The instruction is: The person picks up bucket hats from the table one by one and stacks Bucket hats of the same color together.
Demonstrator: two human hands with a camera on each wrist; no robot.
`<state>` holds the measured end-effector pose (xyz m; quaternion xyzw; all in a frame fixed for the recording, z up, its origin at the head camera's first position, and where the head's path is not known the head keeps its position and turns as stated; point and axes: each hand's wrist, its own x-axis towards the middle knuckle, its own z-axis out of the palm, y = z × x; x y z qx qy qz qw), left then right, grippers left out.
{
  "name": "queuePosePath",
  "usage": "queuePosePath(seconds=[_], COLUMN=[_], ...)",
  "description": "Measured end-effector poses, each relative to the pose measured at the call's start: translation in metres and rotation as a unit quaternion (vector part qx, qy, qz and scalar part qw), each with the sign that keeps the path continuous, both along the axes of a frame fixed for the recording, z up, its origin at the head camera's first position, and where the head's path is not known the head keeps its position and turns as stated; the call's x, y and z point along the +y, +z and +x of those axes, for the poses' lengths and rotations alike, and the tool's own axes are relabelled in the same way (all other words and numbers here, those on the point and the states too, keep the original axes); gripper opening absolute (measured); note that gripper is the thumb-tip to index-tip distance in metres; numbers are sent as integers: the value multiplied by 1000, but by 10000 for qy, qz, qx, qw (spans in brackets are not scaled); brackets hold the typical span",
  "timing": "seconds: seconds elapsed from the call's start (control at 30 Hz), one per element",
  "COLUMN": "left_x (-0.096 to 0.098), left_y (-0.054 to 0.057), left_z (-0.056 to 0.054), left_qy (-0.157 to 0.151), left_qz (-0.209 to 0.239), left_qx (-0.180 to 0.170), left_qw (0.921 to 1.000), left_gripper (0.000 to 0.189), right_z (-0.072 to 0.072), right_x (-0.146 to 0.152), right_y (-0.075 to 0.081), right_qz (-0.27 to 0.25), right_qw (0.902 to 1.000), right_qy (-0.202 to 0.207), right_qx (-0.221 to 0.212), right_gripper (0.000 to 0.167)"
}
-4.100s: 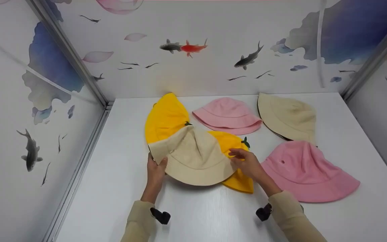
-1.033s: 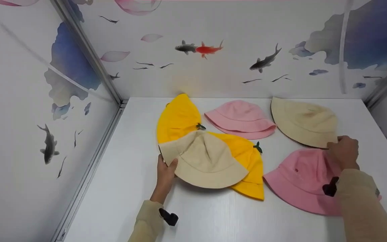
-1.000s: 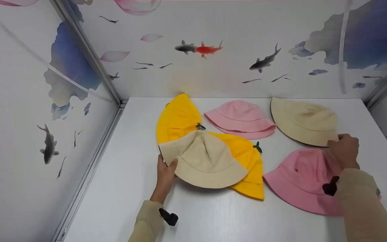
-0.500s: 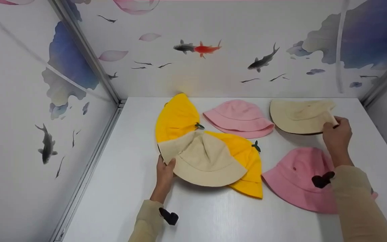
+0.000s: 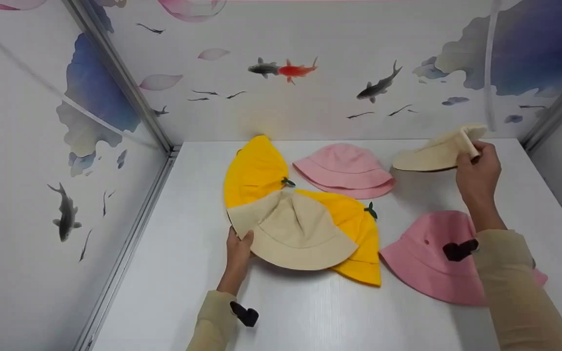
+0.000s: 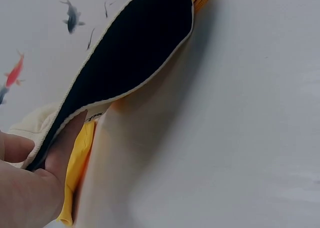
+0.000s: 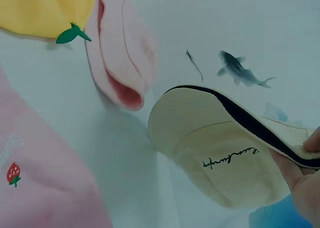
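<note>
My left hand (image 5: 239, 251) pinches the brim of a cream bucket hat (image 5: 293, 229) that overlaps two yellow hats. In the left wrist view this hat's dark lining (image 6: 130, 43) faces the camera, with the thumb on the outer side of the brim. At the back right, my right hand (image 5: 478, 175) grips the brim of a second cream bucket hat (image 5: 432, 153), raised above the table. Black script lettering (image 7: 230, 158) shows on its crown in the right wrist view.
One yellow hat (image 5: 254, 168) lies at the back left, another yellow hat (image 5: 364, 243) right of the left-hand hat. A light pink hat (image 5: 344, 168) is at the back middle. A darker pink hat (image 5: 432, 263) lies partly under the right forearm. Printed walls (image 5: 310, 107) enclose the white table (image 5: 173, 273).
My right hand left the left-hand cream hat, went to the back-right cream hat, took its brim and lifted it up and away from me. My left hand keeps its hold.
</note>
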<state>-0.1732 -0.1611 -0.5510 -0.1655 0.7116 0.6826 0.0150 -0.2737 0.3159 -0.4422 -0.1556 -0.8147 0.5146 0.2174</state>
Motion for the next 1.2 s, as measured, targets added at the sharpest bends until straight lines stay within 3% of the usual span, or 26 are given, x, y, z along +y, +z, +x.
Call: queuePosePath(seconds=[0.17, 0.33, 0.47, 0.7, 1.0, 1.2], left_x=[4, 5, 2, 0, -1, 2], left_y=[20, 23, 15, -18, -21, -20], left_z=[9, 12, 9, -3, -6, -8], left_qy=[4, 78, 106, 247, 208, 417], left_qz=[-17, 128, 277, 511, 870, 1559], left_qx=[-21, 39, 6, 9, -10, -88], left_qw=[10000, 9999, 9996, 9984, 9960, 9869], left_gripper=[44, 44, 43, 52, 65, 66], right_z=[3, 11, 17, 29, 50, 61], right_x=[-18, -34, -45, -63, -96, -114], right_y=[18, 33, 43, 57, 72, 77], right_qz=[-221, -526, -846, -1438, -2087, -2119], right_qw=[9985, 9948, 9899, 9792, 9553, 9445], right_qy=[-167, 106, 455, 800, 1537, 2041], right_qx=[466, 861, 1040, 1183, 1419, 1462], right_gripper=[34, 31, 32, 32, 26, 20])
